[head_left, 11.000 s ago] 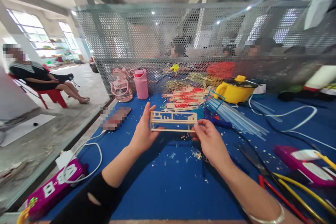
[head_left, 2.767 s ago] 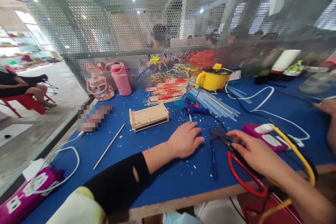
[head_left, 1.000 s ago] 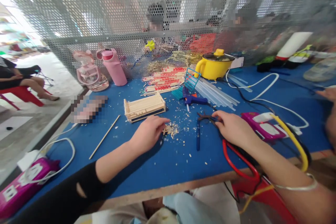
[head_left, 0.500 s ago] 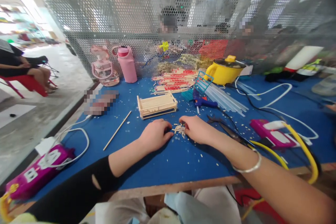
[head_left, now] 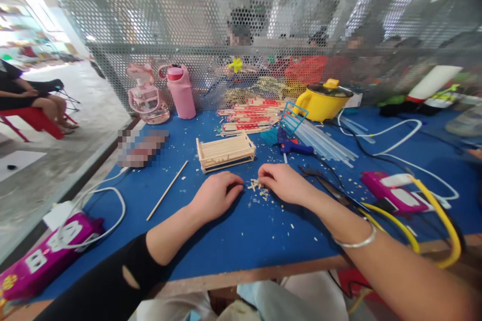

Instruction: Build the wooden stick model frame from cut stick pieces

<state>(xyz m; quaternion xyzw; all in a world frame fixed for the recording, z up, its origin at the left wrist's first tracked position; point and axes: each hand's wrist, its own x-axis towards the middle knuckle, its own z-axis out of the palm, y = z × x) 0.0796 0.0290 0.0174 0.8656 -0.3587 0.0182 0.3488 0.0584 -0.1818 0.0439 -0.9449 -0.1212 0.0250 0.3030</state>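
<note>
A small pile of wood scraps [head_left: 258, 188] lies on the blue table [head_left: 226, 241] between my hands. My right hand [head_left: 281, 183] touches the pile's right side, its thumb and fingers drawn together; what they hold, if anything, is too small to tell. Left of the pile, my left hand [head_left: 218, 193] rests on the table with thumb and index finger apart and nothing between them. Just beyond my hands stands a little rectangular frame made of wooden sticks [head_left: 226, 152]. A single stick [head_left: 167, 190] lies to the left.
Behind are bundled sticks [head_left: 250, 114], a yellow pot [head_left: 324, 103], a blue glue gun [head_left: 295, 147], clear glue sticks [head_left: 324, 140] and two pink bottles [head_left: 181, 93]. Pliers [head_left: 324, 180], cables and a power strip [head_left: 393, 192] lie right; another strip [head_left: 52, 256] is left. People sit beyond the mesh.
My left hand has moved left, away from the scraps. My right hand's fingers have shifted slightly at the pile, and the scraps lie more spread out.
</note>
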